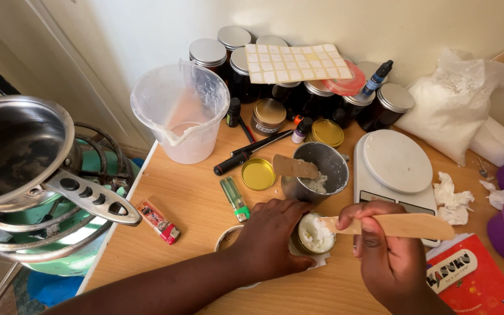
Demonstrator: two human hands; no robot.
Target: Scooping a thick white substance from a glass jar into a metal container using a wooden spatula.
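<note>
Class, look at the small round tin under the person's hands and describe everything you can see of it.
The small round tin is a low, gold-coloured metal container, open at the top and nearly full of white, crumbly, waxy-looking matter. It stands upright on the wooden table, just in front of a grey metal cup. The left hand steadies its left side, and the wooden spatula held in the right hand reaches to its right rim.
</note>
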